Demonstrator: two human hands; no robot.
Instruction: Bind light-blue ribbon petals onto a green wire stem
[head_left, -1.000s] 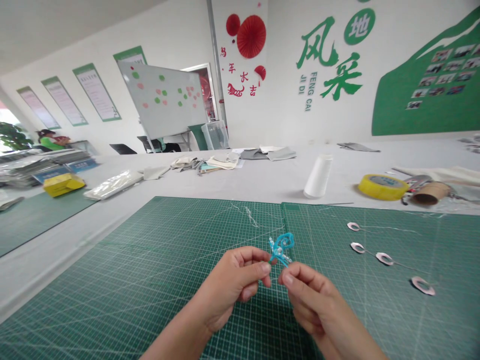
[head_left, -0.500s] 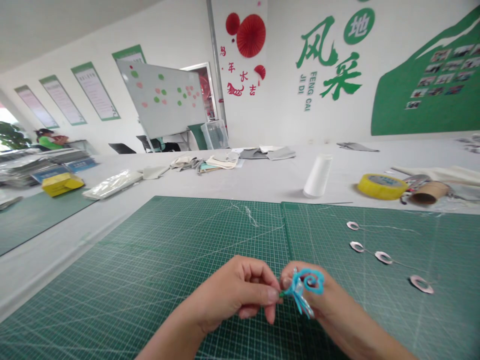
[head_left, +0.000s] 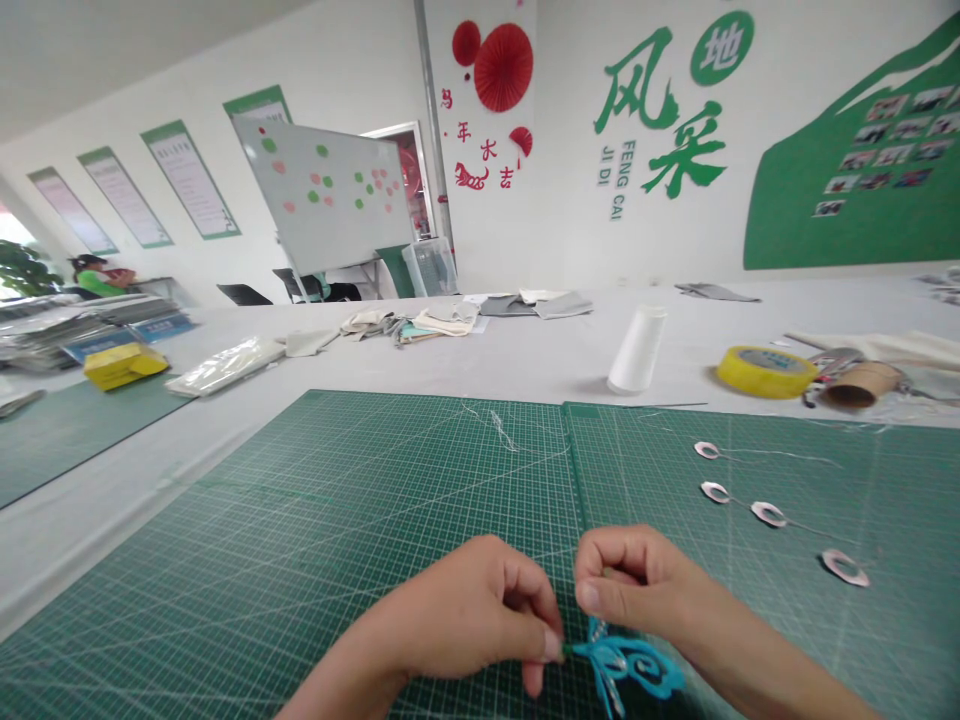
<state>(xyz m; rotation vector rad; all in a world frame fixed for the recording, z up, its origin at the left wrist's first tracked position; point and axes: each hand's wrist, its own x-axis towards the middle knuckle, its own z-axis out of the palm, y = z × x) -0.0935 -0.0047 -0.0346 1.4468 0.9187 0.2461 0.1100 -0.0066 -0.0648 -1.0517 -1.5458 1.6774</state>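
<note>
A blue looped ornament (head_left: 637, 668) with silvery strands hangs low over the green cutting mats. Its short green stem is pinched between the thumb and fingers of my left hand (head_left: 480, 615), at its left end. Just above the ornament is my right hand (head_left: 637, 580), its thumb and fingers curled together near the top of a blue and silvery strand. Whether those fingertips grip anything is too small to tell. Several pale rings with threads, one of them a pinkish ring (head_left: 845, 567), lie on the right cutting mat (head_left: 750, 620).
A white thread cone (head_left: 637, 350) stands behind the mats. Yellow tape (head_left: 766, 372) and a cardboard tube (head_left: 862, 385) lie at the right. Fabric pieces (head_left: 446, 318), a plastic packet (head_left: 225, 367) and a yellow box (head_left: 124, 366) are farther back. A seated person (head_left: 101, 277) is far left.
The ornament has moved down and turned, showing more of its loops. My left hand has dropped slightly with the stem. My right hand has shifted from behind the ornament to above it, fingers curled.
</note>
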